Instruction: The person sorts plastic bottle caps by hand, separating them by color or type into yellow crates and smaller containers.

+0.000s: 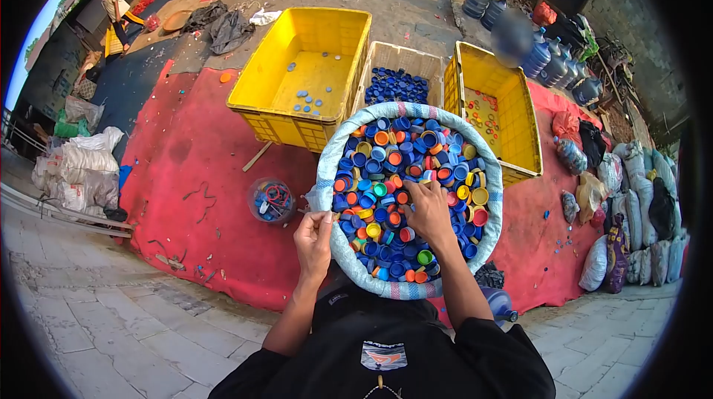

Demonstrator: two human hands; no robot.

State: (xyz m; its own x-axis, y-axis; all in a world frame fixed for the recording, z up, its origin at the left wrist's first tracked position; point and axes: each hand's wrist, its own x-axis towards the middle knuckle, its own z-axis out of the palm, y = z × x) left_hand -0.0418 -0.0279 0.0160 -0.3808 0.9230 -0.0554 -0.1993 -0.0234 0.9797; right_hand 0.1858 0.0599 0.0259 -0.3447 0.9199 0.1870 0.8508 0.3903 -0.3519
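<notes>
A round sack with a rolled light-blue rim [486, 247] stands right in front of me, filled with plastic bottle caps [386, 210], mostly blue, with orange, yellow, red and green ones among them. My right hand [431, 213] reaches over the caps from the right, its fingers apart and touching them. At the sack's left edge, my left hand [313, 241] is closed in a pinch beside the rim. Whatever sits between its fingertips is too small to make out.
Beyond the sack are a yellow crate [256, 113] with a few grey-blue caps, a whitish crate [365, 80] of blue caps, and another yellow crate [523, 132] with orange-red rings. A clear tub [252, 202] stands left. Full sacks [635, 176] line the right. A person [115, 9] bends far left.
</notes>
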